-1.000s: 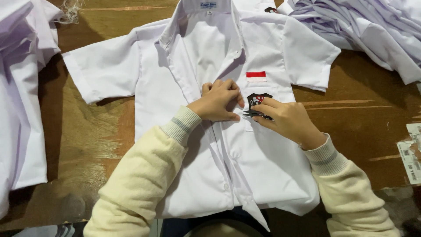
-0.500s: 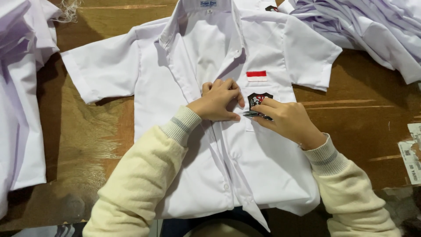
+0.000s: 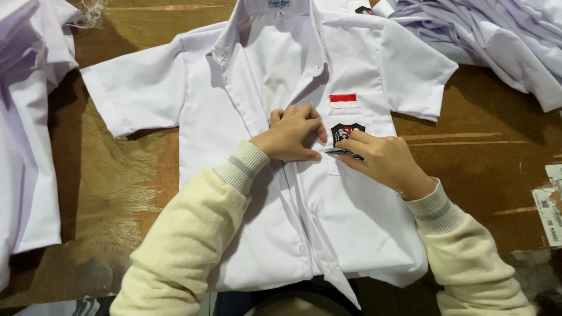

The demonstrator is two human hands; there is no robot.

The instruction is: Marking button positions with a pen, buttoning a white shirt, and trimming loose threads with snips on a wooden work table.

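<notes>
Left heap: a pile of white cotton garments (image 3: 26, 134) lies well to the left of the left hand, on the worn brown wooden tabletop (image 3: 111, 181).
Left hand (image 3: 293, 133): curled narrow, its fingertips pressing the placket of the white short-sleeved shirt (image 3: 281, 234) that lies flat beneath both hands.
Right hand (image 3: 380, 159): pinches a small dark flat item (image 3: 339, 153) against the chest pocket; what it is, I cannot tell.
Above the right hand: a dark shield-shaped badge (image 3: 346, 131) and a red-and-white patch (image 3: 343, 100).
Risk: if the left hand's pressure eases, the cloth could shift and pucker under the pinched item.
Far right: paper tags (image 3: 550, 210).
</notes>
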